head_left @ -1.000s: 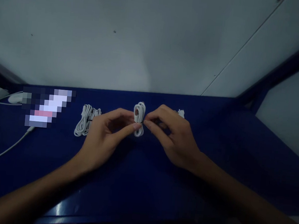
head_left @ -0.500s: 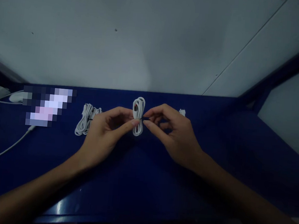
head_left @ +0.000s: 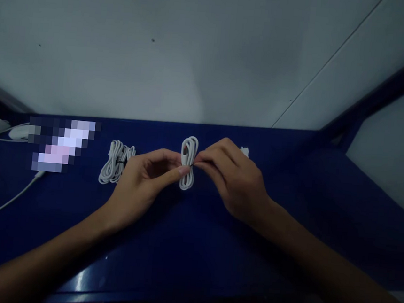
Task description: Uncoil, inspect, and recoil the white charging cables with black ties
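Upright above the blue table, a coiled white cable is pinched at its middle by my left hand, thumb in front and fingers behind. A thin dark tie runs round the waist of the coil. My right hand is closed in a pinch on the tie's end at the right side of the coil; its fingertips cover most of that end. Behind my left hand lie bundled white cables with a dark tie, partly hidden by the hand.
The blue table meets a pale wall at the back. On the left are a pixelated bright device with a white cord and a white rounded object. Another white bundle shows behind my right hand.
My right thumb and fingers, slightly apart before, have closed together on the tie's end. The coil sits slightly lower in view, still in my left hand.
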`<state>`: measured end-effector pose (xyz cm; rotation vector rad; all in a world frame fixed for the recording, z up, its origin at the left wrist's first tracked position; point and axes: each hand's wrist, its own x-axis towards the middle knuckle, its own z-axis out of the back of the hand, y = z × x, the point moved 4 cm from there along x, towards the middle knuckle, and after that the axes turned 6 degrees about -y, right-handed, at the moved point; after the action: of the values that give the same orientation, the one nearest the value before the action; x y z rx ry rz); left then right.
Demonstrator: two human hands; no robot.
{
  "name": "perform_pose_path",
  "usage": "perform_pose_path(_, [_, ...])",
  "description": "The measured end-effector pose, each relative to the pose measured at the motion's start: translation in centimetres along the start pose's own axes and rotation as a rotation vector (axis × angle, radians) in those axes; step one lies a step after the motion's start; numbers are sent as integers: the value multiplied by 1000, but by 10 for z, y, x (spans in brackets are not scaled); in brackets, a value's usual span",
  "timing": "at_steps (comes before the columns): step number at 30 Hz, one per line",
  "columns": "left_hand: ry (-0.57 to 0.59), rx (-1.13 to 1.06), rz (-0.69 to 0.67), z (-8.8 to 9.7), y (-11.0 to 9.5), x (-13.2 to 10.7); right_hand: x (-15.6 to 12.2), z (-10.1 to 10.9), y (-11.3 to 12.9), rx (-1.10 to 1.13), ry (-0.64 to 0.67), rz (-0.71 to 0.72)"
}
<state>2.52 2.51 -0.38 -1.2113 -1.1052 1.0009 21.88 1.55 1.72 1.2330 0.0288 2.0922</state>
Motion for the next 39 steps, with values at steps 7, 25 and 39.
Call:
perform_pose_path(7, [-85,354,-418,2,-15,-7,-11,-17,-20,924,297,-917])
perform_pose_path(25, [90,-42,-2,-3,-3,-1,-13,-13,-28,1085,548,-1096])
perform_pose_path(39, [32,-21,32,-3,-6,1,-3,-6,-18,533,332,-602])
